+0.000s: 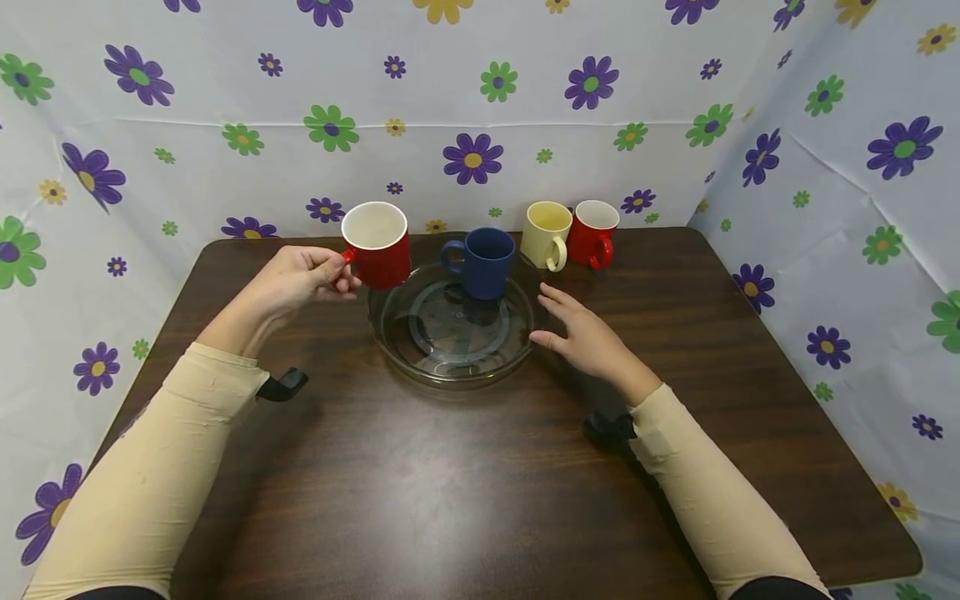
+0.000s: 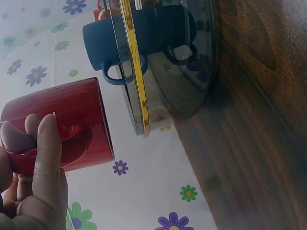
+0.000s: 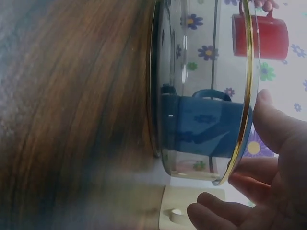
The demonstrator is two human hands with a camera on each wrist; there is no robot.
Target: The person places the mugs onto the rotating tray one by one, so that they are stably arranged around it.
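Observation:
My left hand (image 1: 294, 277) grips a red mug (image 1: 384, 265) by its handle, holding it upright and raised over the left rim of a round clear tray (image 1: 459, 377). The left wrist view shows fingers (image 2: 47, 148) curled through that handle. Inside the tray, toward the back, stands a blue mug (image 1: 489, 265) with its handle to the left. Beside the tray's right rim is my right hand (image 1: 585, 337), fingers spread and thumb apart. Whether its fingertips touch the gold rim (image 3: 248, 72) I cannot tell.
Behind the tray's right side a yellow mug (image 1: 542, 242) and another red mug (image 1: 588, 237) stand side by side on the dark wooden table (image 1: 420, 492). A flower-print cloth (image 1: 420, 92) hangs along the back and sides.

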